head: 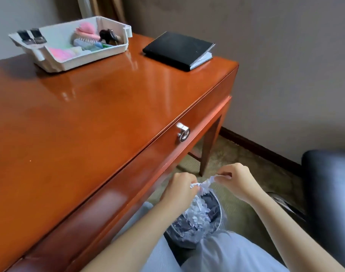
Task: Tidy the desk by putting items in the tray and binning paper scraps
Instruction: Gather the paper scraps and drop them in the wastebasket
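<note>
Left hand (179, 186): fingers curled, pinching one end of a crumpled paper strip (204, 183); held just off the desk (79, 114), in front of and below its drawer front.
Right hand (236, 181): thumb and fingertips pinching the other end of the strip; farther out from the desk than the left hand.
Paper strip: white and ragged, drawn out between the two hands, clear of the desk's front edge and right above the bin's mouth.
Bin (220, 206): on the floor in front of the desk, near its right front leg; metal rim, dark inside.
Scraps in bin (197, 212): heap of white torn paper, lying lower than the desk's drawer front.
Tray (85, 60): white, on the desk top at its far left, near the back edge.
Tray contents: pink brush (86, 29), two black binder clips (31, 37), dark hair claw (108, 37), some small pink and pale items too blurred to name.
Notebook (177, 50): black, closed, flat at the desk's far right corner, well apart from the tray.
Drawer pull (182, 133): metal ring on the desk's front.
Chair (328, 193): black, out beyond the desk's right end.
</note>
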A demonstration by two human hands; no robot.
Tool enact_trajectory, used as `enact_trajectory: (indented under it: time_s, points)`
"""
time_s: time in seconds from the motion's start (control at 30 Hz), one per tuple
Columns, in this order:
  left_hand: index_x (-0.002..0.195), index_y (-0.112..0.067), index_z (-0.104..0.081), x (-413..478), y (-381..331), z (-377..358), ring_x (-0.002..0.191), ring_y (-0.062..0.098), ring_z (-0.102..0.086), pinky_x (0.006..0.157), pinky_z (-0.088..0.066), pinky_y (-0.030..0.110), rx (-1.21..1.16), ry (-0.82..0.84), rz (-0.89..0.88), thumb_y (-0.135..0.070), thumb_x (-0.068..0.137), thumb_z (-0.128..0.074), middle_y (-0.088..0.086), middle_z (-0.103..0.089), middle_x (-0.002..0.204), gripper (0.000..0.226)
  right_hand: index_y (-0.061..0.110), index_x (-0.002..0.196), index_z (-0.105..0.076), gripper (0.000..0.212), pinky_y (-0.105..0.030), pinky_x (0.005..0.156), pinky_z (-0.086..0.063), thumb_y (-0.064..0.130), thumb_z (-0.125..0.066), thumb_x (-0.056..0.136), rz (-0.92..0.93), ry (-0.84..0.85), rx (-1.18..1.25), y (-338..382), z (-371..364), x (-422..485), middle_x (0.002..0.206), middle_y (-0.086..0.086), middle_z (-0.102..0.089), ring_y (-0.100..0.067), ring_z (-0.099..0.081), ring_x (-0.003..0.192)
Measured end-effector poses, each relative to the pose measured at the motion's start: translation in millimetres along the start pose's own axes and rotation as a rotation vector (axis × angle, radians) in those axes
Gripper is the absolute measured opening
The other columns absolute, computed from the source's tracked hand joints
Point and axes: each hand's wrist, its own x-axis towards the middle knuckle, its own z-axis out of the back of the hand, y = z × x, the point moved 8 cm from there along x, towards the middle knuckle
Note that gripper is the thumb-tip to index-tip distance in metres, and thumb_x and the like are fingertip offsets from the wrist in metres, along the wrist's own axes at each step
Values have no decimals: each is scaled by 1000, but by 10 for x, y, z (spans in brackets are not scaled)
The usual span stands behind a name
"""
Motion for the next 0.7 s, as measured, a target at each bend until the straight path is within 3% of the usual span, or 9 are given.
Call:
enact_trajectory:
  time_s: [0.07, 0.13, 0.2, 0.27, 0.47, 0.53, 0.6, 0.63, 0.7]
  points:
    - [63, -12, -45, 154, 135, -217, 58, 22, -33, 54, -28, 26, -1, 49, 52, -22, 90, -59, 2, -39, 62, 32, -6, 63, -58, 19, -28, 53, -27, 8, -62, 77, -85, 32, -4, -269, -249, 123, 55, -4, -44, -16, -34, 57]
    - [66, -12, -45, 305, 270, -410, 59, 22, -32, 52, -25, 27, 4, 84, 103, -23, 91, -58, 5, -39, 66, 31, -9, 66, -57, 19, -27, 54, -25, 7, -60, 75, -146, 53, -15, -502, -474, 230, 56, -13, -42, -15, -33, 57]
    - [65, -13, -43, 454, 409, -602, 60, 22, -34, 52, -25, 28, 50, 127, 141, -23, 91, -58, 5, -39, 66, 31, 0, 51, -47, 26, -27, 50, -24, 5, -58, 74, -194, 74, -5, -683, -674, 327, 52, -12, -36, -14, -27, 52]
    - [63, -14, -41, 577, 541, -807, 61, 22, -36, 55, -28, 28, 73, 184, 176, -22, 91, -59, 5, -38, 65, 34, 9, 49, -37, 32, -25, 49, -22, 3, -57, 73, -239, 102, 11, -852, -865, 412, 49, -3, -32, -14, -23, 50]
    - [56, -14, -28, 778, 855, -1263, 48, 12, -26, 44, -20, 24, 146, 299, 271, -16, 94, -55, -1, -28, 59, 47, 12, 48, -39, 33, -26, 51, -27, 4, -56, 74, -409, 188, 23, -1288, -1333, 501, 51, -3, -37, -18, -31, 54]
    - [58, -14, -30, 843, 920, -1378, 50, 12, -30, 46, -25, 24, 157, 318, 287, -16, 95, -54, 0, -31, 61, 44, 13, 49, -37, 32, -28, 53, -24, 4, -54, 74, -424, 219, 30, -1351, -1452, 510, 53, -3, -36, -19, -29, 56]
    - [72, -9, -49, 895, 908, -1454, 63, 17, -50, 58, -38, 29, 165, 354, 258, -20, 96, -52, 4, -49, 75, 27, 9, 58, -47, 20, -29, 56, -29, 9, -54, 76, -427, 276, 15, -1362, -1536, 503, 61, -9, -44, -22, -34, 59]
    - [90, -6, -57, 908, 896, -1489, 79, 23, -59, 68, -43, 33, 163, 376, 238, -23, 96, -51, 8, -58, 91, 18, 7, 69, -58, 12, -30, 60, -37, 12, -56, 79, -417, 313, -4, -1346, -1569, 492, 70, -14, -55, -26, -46, 64]
    - [120, -8, -53, 915, 894, -1529, 105, 30, -59, 82, -47, 38, 205, 403, 213, -25, 97, -47, 12, -60, 118, 29, 5, 110, -64, 28, -34, 84, -48, 19, -59, 86, -393, 374, -18, -1325, -1600, 485, 104, -16, -67, -28, -61, 97]
